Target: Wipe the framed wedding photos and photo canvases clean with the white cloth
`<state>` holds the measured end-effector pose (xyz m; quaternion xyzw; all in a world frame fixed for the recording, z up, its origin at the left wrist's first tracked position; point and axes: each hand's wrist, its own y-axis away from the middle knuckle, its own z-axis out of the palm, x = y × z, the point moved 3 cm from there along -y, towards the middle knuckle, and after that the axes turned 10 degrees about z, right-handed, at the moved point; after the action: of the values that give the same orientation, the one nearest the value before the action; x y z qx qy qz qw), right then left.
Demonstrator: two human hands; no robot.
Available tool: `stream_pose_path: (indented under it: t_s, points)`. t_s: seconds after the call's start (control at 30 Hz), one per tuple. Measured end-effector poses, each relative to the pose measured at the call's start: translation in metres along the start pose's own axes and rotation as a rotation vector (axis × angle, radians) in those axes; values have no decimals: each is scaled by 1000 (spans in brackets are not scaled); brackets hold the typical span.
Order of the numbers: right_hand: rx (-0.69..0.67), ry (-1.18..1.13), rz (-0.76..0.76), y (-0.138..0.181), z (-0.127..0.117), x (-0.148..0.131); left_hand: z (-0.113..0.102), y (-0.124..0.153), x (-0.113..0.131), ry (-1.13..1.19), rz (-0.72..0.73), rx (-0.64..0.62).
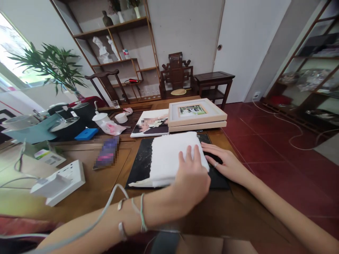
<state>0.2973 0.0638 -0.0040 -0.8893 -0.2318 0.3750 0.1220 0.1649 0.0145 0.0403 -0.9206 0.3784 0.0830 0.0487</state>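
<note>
Carton label: on the small carton, a green-and-purple label with a barcode-like patch; its print is too small for me to read.
Purple packet: the packet lies on the table, its printing blurred into blocks.
Pink-print packet: a white packet bears a pink motif; I make out no words on it.
White cloth: the thick, folded cloth lies on a black mat in front of me, a pale strip trailing from its near left corner.
My left hand: the hand rests on top of the cloth, fingers slightly spread and pressing flat, pinching nothing that I can see; the thumb is hidden.
My right hand: the hand lies at the cloth's right edge, fingers stretched out and thumb apart.
Table: brown polished wood, with a white power strip to the left and two stacked pale frames beyond the mat, beside a photo print.
Room: red floor tiles, a white door, a dark carved chair and a display shelf with figurines.
</note>
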Motion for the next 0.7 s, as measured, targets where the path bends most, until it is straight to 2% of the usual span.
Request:
stream_pose_path:
  t_s: [0.17, 0.27, 0.37, 0.53, 0.6, 0.7]
  points:
    - [-14, -19, 1, 1, 0, 2, -9, 45, 46, 14, 156, 29]
    - [-14, -33, -9, 1, 0, 2, -12, 51, 51, 43, 192, 47]
    - [-7, -14, 21, 1, 0, 1, -11, 35, 33, 36, 108, 32]
    - [4, 1, 34, 1, 0, -3, 2, -10, -9, 20, -97, 2]
    - [21, -9, 38, 2, -1, -2, 7, -20, -10, 8, -131, -6]
    - [48, -38, 64, 3, -1, 3, 9, -21, 12, -59, -85, 46]
